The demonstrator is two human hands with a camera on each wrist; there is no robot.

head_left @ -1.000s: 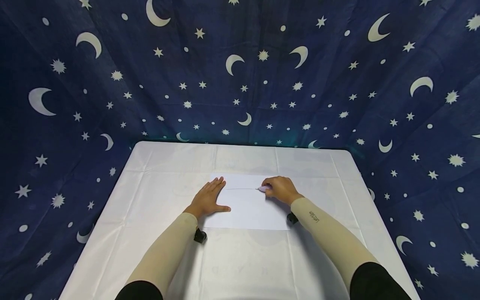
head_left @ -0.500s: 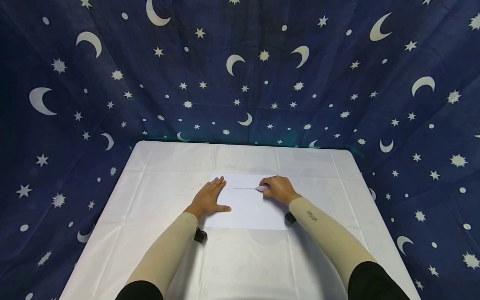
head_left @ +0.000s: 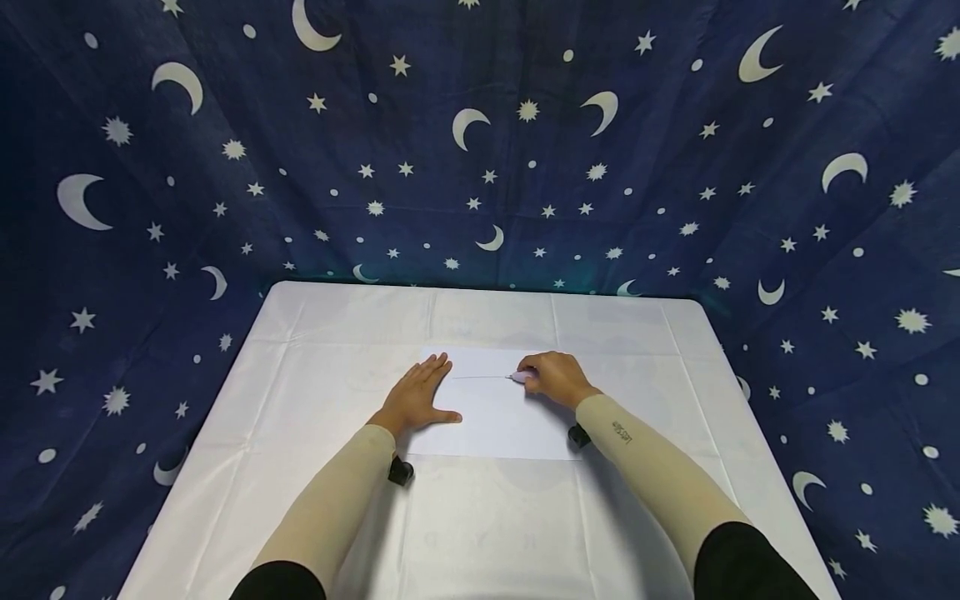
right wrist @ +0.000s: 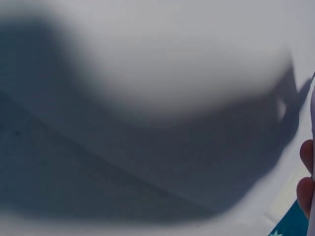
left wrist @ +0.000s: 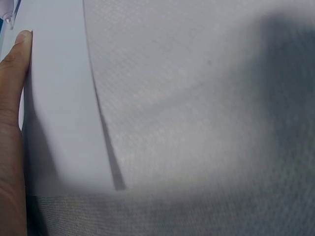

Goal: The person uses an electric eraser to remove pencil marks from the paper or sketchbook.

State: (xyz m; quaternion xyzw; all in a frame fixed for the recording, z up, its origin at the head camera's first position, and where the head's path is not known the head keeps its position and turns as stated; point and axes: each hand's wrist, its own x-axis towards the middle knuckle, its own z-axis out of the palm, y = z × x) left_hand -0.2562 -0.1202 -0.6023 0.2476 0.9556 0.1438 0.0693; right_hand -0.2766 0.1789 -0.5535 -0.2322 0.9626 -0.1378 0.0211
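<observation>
My left hand lies flat on the left side of a white sheet of paper, fingers spread and thumb out to the right. A thin dark line runs across the paper's upper part. My right hand pinches a pale purple correction tape, its narrow tip down at the right end of that line. In the left wrist view, the correction tape shows a clear tip beyond the left thumb. Only fingertips and a sliver of the body appear in the right wrist view.
The sheet lies on a table covered with a creased white cloth. A dark blue curtain with moons and stars hangs around the back and sides. Small black cameras are strapped under both wrists.
My right hand has slid slightly left with the correction tape, mostly in the first half second. The visible line ends a little farther left at the tip. The left hand has stayed in place.
</observation>
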